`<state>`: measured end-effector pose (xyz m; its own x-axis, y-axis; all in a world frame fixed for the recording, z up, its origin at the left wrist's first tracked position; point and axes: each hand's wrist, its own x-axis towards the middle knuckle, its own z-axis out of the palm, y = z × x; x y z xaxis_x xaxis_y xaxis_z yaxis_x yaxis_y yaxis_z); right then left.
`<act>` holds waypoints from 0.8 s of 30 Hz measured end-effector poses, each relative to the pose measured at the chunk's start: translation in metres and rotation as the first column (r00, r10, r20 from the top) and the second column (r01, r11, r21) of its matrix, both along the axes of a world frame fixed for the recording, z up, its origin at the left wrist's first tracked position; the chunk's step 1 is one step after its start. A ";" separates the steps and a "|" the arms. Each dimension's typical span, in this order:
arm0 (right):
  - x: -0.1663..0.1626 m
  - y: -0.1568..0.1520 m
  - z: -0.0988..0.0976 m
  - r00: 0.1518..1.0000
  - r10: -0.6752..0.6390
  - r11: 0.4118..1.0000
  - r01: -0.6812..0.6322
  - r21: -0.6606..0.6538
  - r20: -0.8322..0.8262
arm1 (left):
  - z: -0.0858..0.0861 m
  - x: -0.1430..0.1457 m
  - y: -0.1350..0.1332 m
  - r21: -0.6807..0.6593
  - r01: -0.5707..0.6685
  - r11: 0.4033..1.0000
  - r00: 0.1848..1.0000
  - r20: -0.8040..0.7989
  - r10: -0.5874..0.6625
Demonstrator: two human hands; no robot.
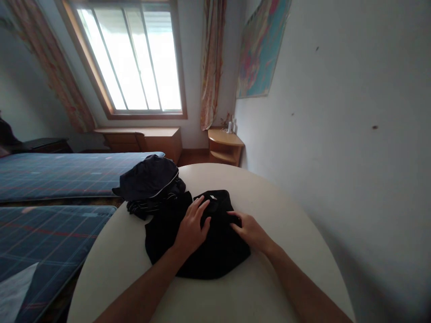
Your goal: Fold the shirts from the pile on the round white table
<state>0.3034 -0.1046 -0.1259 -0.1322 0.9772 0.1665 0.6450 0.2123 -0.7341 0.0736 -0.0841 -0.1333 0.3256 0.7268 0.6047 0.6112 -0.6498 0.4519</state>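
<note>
A black garment [215, 255] lies spread on the round white table [269, 287], its kind hard to make out. A small white label [213, 198] shows inside its upper opening. My left hand [192, 226] rests on the cloth with its fingers stretched and spread, the fingertips close to that opening. Over the garment's right edge is my right hand [249, 229], thumb and forefinger apart with dark cloth visible between them. A dark cap-like bundle of cloth [150, 177] with a pale trim line sits against the garment's far left side, on more dark folded fabric.
Plaid blue mattresses [67, 177] lie left of the table. A white wall [336, 157] runs close along the right. Beyond the table are a wooden desk [161, 141] below the window [131, 58] and a small corner shelf [225, 139].
</note>
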 end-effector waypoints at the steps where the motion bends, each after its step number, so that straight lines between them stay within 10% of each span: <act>1: 0.004 -0.002 0.004 0.999 0.002 1.000 -0.001 -0.021 0.043 | -0.002 0.000 0.002 -0.032 -0.048 0.998 0.999 -0.022 0.047; 6: 0.020 -0.003 0.019 0.991 0.067 0.994 -0.056 -0.096 0.116 | 0.002 0.006 -0.004 -0.218 -0.079 0.973 0.991 -0.120 0.054; 13: 0.032 0.017 -0.006 0.976 -0.213 0.961 0.200 0.189 0.053 | 0.015 0.009 -0.015 -0.297 0.003 0.955 0.973 -0.219 -0.071; 19: 0.042 0.010 0.000 0.986 0.025 0.999 -0.028 -0.017 -0.167 | 0.011 0.014 -0.016 -0.288 -0.171 0.942 0.975 -0.186 0.120; 24: 0.053 -0.002 0.020 0.801 0.246 0.921 -0.369 -0.127 -0.546 | 0.013 0.008 0.000 -0.478 -0.166 0.862 0.976 -0.204 0.075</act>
